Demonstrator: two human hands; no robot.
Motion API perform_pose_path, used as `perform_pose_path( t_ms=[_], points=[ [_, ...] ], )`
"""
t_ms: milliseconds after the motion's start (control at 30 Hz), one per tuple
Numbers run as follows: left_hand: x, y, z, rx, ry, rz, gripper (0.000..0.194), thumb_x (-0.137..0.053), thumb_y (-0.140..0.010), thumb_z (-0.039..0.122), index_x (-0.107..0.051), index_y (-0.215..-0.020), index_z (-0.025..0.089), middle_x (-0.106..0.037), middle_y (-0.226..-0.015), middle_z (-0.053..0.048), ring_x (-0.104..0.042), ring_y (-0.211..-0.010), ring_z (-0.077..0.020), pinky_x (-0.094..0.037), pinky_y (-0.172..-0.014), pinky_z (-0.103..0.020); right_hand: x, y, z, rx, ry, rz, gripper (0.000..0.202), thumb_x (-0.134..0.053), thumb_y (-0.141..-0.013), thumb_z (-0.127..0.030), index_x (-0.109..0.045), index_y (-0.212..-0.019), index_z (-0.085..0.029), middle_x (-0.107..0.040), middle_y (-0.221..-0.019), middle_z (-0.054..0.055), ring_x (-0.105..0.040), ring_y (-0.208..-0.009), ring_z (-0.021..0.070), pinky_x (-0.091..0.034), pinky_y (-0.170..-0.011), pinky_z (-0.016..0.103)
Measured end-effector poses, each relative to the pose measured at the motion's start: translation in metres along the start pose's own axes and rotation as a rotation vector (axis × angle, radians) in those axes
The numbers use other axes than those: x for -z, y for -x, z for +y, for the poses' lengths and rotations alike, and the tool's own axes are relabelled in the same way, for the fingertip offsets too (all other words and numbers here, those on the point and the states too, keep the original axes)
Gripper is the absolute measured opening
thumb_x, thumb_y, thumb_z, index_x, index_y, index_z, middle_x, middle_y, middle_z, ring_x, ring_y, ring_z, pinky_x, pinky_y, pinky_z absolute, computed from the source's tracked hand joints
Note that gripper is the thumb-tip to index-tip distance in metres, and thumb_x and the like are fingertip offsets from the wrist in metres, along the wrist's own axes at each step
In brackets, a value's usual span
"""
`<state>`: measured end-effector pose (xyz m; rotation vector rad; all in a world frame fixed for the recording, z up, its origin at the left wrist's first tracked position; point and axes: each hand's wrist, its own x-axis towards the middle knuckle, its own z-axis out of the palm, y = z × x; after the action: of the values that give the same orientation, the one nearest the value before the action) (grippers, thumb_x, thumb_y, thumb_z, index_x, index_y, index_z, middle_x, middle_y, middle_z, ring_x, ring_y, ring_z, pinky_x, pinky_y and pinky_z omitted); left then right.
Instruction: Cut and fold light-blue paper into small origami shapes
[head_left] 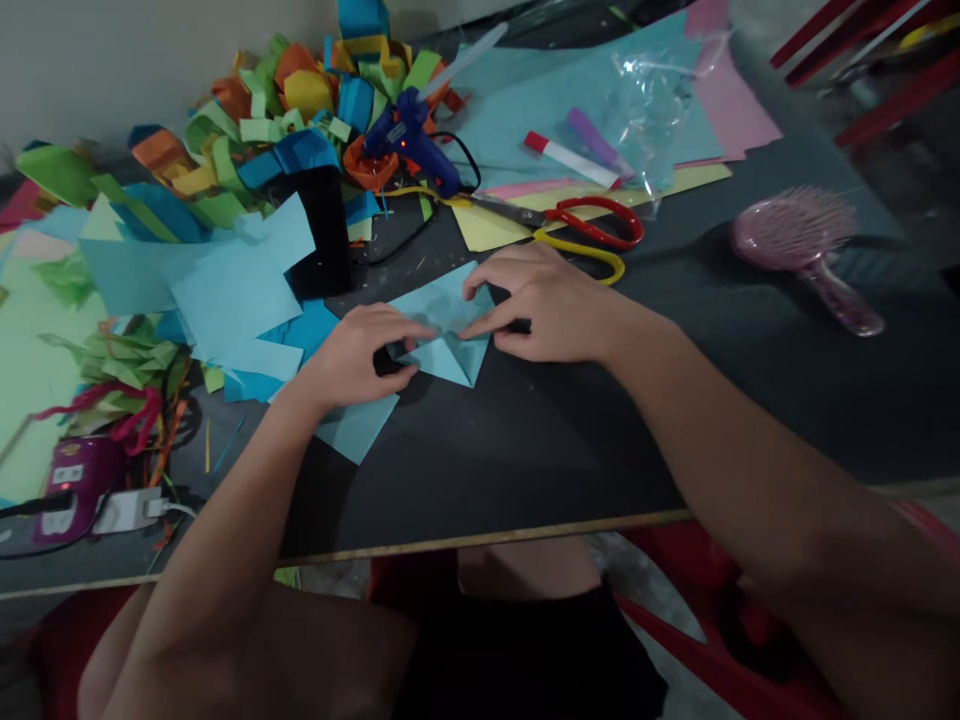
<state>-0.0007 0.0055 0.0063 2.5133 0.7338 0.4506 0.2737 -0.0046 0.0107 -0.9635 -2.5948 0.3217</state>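
A partly folded piece of light blue paper lies on the dark table, with crease lines and a triangular flap at its near side. My left hand grips its left side, the index finger reaching across the fold and the thumb lower down. On the opposite side my right hand holds the paper, its bent fingers pressing near the middle and the upper right edge. Both hands cover parts of the sheet. Below my left wrist another light blue paper piece rests on the table.
Scissors, a blue glue gun, a red-capped white marker and a purple pen lie beyond my hands. A pink hairbrush is at the right. Folded paper strips, loose blue sheets and a purple power adapter occupy the left.
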Motion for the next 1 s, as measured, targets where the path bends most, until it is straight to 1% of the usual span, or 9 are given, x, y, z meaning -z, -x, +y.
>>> perform_pose_path(
  t_ms=[33, 67, 100, 233, 367, 500, 700, 900, 1000],
  points=[
    [0.001, 0.000, -0.001, -0.007, 0.056, 0.003, 0.023, -0.060, -0.085, 0.025, -0.074, -0.103, 0.023, -0.074, -0.092, -0.005, -0.068, -0.093, -0.0220, -0.054, -0.089, -0.040, 0.000, 0.000, 0.000, -0.014, -0.001, -0.001, 0.027, -0.054, -0.090, -0.023, -0.080, -0.093, -0.028, -0.065, -0.115, 0.009, -0.055, -0.108, 0.0279, -0.038, -0.095, 0.046],
    [0.002, 0.000, -0.001, -0.011, 0.113, -0.005, 0.017, -0.060, -0.086, 0.024, -0.076, -0.093, 0.024, -0.074, -0.088, -0.005, -0.068, -0.089, -0.0206, -0.054, -0.086, -0.038, -0.001, 0.000, 0.000, -0.024, -0.010, -0.006, 0.025, -0.055, -0.090, -0.026, -0.080, -0.092, -0.028, -0.066, -0.112, 0.009, -0.056, -0.104, 0.0271, -0.039, -0.093, 0.045],
    [0.004, 0.000, -0.002, -0.012, 0.161, -0.024, 0.017, -0.060, -0.086, 0.022, -0.077, -0.087, 0.025, -0.074, -0.087, -0.004, -0.067, -0.087, -0.0195, -0.055, -0.083, -0.036, -0.002, 0.000, 0.001, -0.031, -0.028, -0.014, 0.024, -0.057, -0.091, -0.030, -0.080, -0.092, -0.028, -0.067, -0.108, 0.009, -0.057, -0.099, 0.0260, -0.040, -0.090, 0.044],
    [0.009, -0.001, -0.001, -0.032, 0.197, -0.143, 0.025, -0.058, -0.086, 0.016, -0.079, -0.089, 0.028, -0.074, -0.092, -0.005, -0.065, -0.085, -0.0181, -0.053, -0.079, -0.035, -0.004, 0.000, 0.004, -0.068, -0.109, -0.051, 0.023, -0.061, -0.089, -0.041, -0.080, -0.093, -0.027, -0.068, -0.098, 0.008, -0.057, -0.084, 0.0219, -0.041, -0.079, 0.039],
    [0.011, -0.002, 0.000, -0.044, 0.175, -0.166, 0.025, -0.059, -0.084, 0.016, -0.080, -0.090, 0.028, -0.073, -0.093, -0.006, -0.064, -0.086, -0.0191, -0.052, -0.080, -0.036, -0.002, 0.000, 0.003, -0.117, -0.134, -0.055, 0.025, -0.064, -0.086, -0.045, -0.080, -0.093, -0.027, -0.068, -0.097, 0.009, -0.057, -0.084, 0.0220, -0.040, -0.074, 0.036],
    [0.011, -0.002, 0.001, -0.004, 0.162, -0.171, 0.026, -0.058, -0.083, 0.019, -0.080, -0.090, 0.029, -0.073, -0.095, -0.006, -0.064, -0.088, -0.0203, -0.052, -0.080, -0.037, 0.002, 0.000, -0.001, -0.143, -0.117, -0.092, 0.032, -0.073, -0.077, -0.053, -0.080, -0.094, -0.027, -0.068, -0.099, 0.009, -0.057, -0.087, 0.0243, -0.040, -0.077, 0.038],
    [0.012, -0.002, 0.002, 0.028, 0.132, -0.205, 0.026, -0.055, -0.083, 0.023, -0.080, -0.090, 0.029, -0.072, -0.099, -0.006, -0.063, -0.090, -0.0216, -0.054, -0.081, -0.038, 0.006, -0.001, -0.009, -0.211, -0.119, -0.128, 0.031, -0.075, -0.078, -0.046, -0.080, -0.097, -0.023, -0.068, -0.103, 0.011, -0.058, -0.094, 0.0269, -0.040, -0.077, 0.037],
    [0.015, -0.003, 0.004, 0.030, 0.143, -0.227, 0.023, -0.060, -0.081, 0.022, -0.080, -0.091, 0.028, -0.072, -0.102, -0.006, -0.063, -0.092, -0.0210, -0.052, -0.084, -0.036, 0.003, -0.003, -0.009, -0.275, -0.118, -0.117, 0.030, -0.078, -0.074, -0.048, -0.081, -0.094, -0.027, -0.069, -0.102, 0.008, -0.058, -0.096, 0.0263, -0.039, -0.075, 0.034],
    [0.015, -0.004, 0.005, 0.031, 0.145, -0.223, 0.020, -0.061, -0.081, 0.023, -0.079, -0.089, 0.027, -0.072, -0.101, -0.006, -0.063, -0.091, -0.0208, -0.052, -0.086, -0.037, 0.001, -0.003, -0.008, -0.289, -0.124, -0.109, 0.028, -0.078, -0.074, -0.048, -0.081, -0.093, -0.027, -0.070, -0.101, 0.007, -0.058, -0.095, 0.0247, -0.039, -0.075, 0.033]
  ],
)
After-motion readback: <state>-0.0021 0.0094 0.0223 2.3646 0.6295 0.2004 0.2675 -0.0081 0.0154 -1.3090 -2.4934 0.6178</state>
